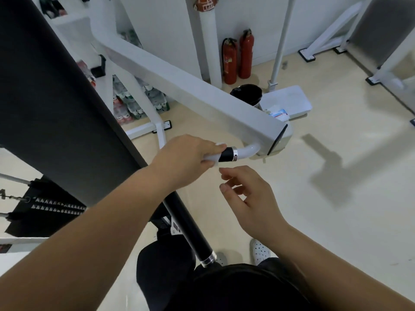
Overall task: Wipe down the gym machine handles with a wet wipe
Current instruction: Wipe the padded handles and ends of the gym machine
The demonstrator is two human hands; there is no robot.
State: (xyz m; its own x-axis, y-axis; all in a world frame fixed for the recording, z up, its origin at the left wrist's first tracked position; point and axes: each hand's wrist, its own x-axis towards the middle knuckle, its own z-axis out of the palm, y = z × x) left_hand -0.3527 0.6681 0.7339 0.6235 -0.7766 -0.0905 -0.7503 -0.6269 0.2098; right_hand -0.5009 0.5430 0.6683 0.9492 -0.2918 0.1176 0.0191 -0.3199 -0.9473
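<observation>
Now the left hand (186,160) is closing its fingers around the wet wipe (213,158), wrapped on the black handle (227,154) under the white machine arm (190,86). Just beside, the right hand (249,196) is hovering empty, fingers loosely curled. Next, I think, rubbing along the grip is needed.

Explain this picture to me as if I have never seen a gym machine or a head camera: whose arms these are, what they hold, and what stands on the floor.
This is one wide-angle picture from a camera worn on a person's head, looking down, so the two bare arms are the wearer's own. The left hand is closed around a white wet wipe wrapped on the black handle of a white gym machine arm. The right hand hovers just below, fingers loosely curled, holding nothing. The big dark slab on the left is the machine's back pad. On the floor beyond stand two red fire extinguishers, a black-lined bin and a white box lid.
</observation>
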